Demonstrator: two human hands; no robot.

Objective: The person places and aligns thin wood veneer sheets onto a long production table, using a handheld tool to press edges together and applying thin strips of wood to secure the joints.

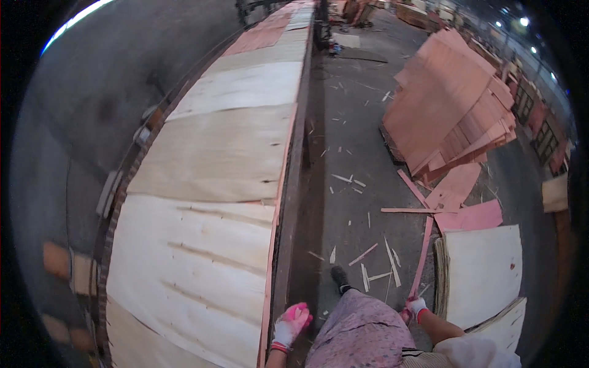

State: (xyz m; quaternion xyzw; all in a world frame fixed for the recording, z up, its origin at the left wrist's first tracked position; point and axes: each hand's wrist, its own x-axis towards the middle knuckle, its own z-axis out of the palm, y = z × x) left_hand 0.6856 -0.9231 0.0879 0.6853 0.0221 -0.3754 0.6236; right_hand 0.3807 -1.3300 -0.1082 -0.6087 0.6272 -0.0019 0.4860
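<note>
My left hand (292, 324), in a pink and white work glove, hangs beside the near right edge of the long conveyor table. Its fingers are curled in, and no object shows in them. My right hand (415, 308), gloved the same way, is low on the right, closed round the near end of a long, narrow pink veneer strip (422, 257). That strip stretches away along the floor toward other pink veneer pieces (471, 216). Pale veneer sheets (196, 242) lie end to end on the table, some with raised wrinkles. A pinkish sheet edge shows along their right side.
A stack of pale veneer sheets (485, 270) stands close to my right arm. Farther off leans a large, uneven pile of pink veneer sheets (445, 101). Broken veneer slivers (392, 264) are scattered over the grey floor (353, 202) by my foot (339, 277).
</note>
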